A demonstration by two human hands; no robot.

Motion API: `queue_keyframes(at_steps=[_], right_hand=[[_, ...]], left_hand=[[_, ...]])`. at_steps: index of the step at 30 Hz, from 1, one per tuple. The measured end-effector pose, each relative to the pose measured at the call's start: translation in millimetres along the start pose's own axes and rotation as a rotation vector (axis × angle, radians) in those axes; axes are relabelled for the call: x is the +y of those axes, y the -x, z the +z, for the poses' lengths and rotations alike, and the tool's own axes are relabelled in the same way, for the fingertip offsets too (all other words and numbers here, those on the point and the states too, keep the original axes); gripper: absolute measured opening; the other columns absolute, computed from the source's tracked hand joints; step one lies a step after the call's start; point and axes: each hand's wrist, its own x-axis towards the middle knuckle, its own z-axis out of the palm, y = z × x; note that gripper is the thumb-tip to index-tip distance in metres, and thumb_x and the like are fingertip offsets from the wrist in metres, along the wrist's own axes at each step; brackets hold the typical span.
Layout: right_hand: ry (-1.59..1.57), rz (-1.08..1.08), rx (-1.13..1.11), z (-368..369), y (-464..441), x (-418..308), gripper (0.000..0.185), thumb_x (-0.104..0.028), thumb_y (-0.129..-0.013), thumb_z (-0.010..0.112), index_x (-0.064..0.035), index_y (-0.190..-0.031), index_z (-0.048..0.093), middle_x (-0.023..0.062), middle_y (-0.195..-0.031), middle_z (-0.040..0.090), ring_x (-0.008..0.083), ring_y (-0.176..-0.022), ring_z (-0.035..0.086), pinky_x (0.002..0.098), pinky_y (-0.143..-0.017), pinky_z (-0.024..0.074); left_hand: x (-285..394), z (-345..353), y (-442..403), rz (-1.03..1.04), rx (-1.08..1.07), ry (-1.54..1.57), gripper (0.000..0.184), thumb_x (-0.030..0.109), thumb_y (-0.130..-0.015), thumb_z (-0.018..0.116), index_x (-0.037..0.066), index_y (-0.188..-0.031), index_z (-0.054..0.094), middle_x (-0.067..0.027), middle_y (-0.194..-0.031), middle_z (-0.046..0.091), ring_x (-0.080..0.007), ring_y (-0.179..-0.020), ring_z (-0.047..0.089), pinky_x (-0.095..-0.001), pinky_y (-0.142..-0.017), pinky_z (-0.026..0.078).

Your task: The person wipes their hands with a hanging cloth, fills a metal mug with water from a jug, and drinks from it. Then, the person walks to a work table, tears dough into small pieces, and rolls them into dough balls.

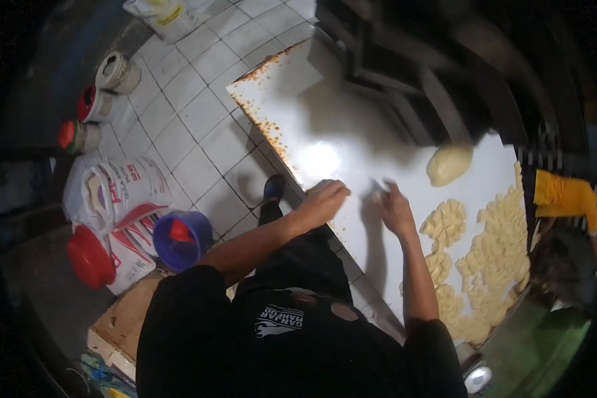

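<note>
My left hand is above the near left edge of the white table, its fingers curled closed. Whatever it may hold is hidden. Across from it, my right hand is closed over the tabletop, smeared by motion. A small greyish shape shows at its fingers, too blurred to name. Beyond my right hand lies a large smooth lump of dough. Cut dough pieces cover the right side of the table, and a smaller cluster of dough pieces sits closer to my right forearm.
Dark stacked trays or shelving stand along the table's far side. On the left are a purple bucket, white sacks, a red basin and several tubs. A person in a yellow shirt is at far right.
</note>
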Motion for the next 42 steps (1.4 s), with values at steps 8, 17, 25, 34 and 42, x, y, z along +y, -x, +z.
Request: queue_keyframes(at_steps=[8, 17, 25, 34, 42], right_hand=[[-0.179, -0.305, 0.363, 98.9, -80.4, -94.6, 0.04, -0.034, -0.089, 0.076, 0.0006, -0.104, 0.061, 0.0212, -0.102, 0.065, 0.0419, -0.102, 0.06, 0.0471, -0.094, 0.0467], [0.204, -0.388, 0.41, 146.9, -43.6, -22.4, 0.024, -0.026, -0.086, 0.076, -0.0077, -0.091, 0.062, 0.0137, -0.1, 0.06, 0.0354, -0.095, 0.054, 0.0486, -0.085, 0.0395], [0.18, -0.305, 0.531, 122.2, -48.1, 2.4, 0.028, -0.033, -0.086, 0.075, -0.0069, -0.089, 0.065, 0.0152, -0.099, 0.062, 0.0358, -0.094, 0.057, 0.049, -0.083, 0.0441], [-0.36, 0.089, 0.627, -40.1, -30.8, 88.4, 0.021, -0.022, -0.101, 0.056, -0.0022, -0.1, 0.06, 0.0244, -0.097, 0.06, 0.0424, -0.091, 0.057, 0.0517, -0.085, 0.0455], [0.057, -0.57, -0.022, 63.1, 84.5, 79.9, 0.018, -0.019, -0.089, 0.069, -0.004, -0.094, 0.059, 0.0184, -0.087, 0.058, 0.0403, -0.086, 0.061, 0.0504, -0.082, 0.0491]], left_hand=[[-10.5, -80.6, 30.7, 0.136, 0.001, -0.094, 0.036, 0.026, -0.09, 0.072, 0.001, -0.116, 0.067, -0.015, -0.114, 0.064, -0.0294, -0.113, 0.061, -0.0428, -0.104, 0.047], [-18.5, -70.4, 38.0, 0.019, 0.006, -0.01, 0.033, 0.012, -0.092, 0.068, 0.002, -0.123, 0.062, -0.0124, -0.116, 0.065, -0.0304, -0.109, 0.065, -0.0427, -0.092, 0.054], [38.7, -42.0, 45.3, -0.194, -0.095, 0.005, 0.029, 0.008, -0.091, 0.067, 0.001, -0.119, 0.065, -0.0162, -0.114, 0.068, -0.035, -0.105, 0.067, -0.0452, -0.088, 0.056], [64.0, -34.9, 49.9, -0.13, -0.031, 0.002, 0.019, 0.009, -0.097, 0.064, -0.001, -0.112, 0.064, -0.022, -0.111, 0.067, -0.0423, -0.101, 0.067, -0.0469, -0.085, 0.056], [65.8, -13.8, 34.7, -0.111, -0.071, 0.104, 0.026, 0.005, -0.095, 0.062, 0.0, -0.12, 0.066, -0.0197, -0.109, 0.069, -0.0386, -0.1, 0.068, -0.046, -0.085, 0.056]])
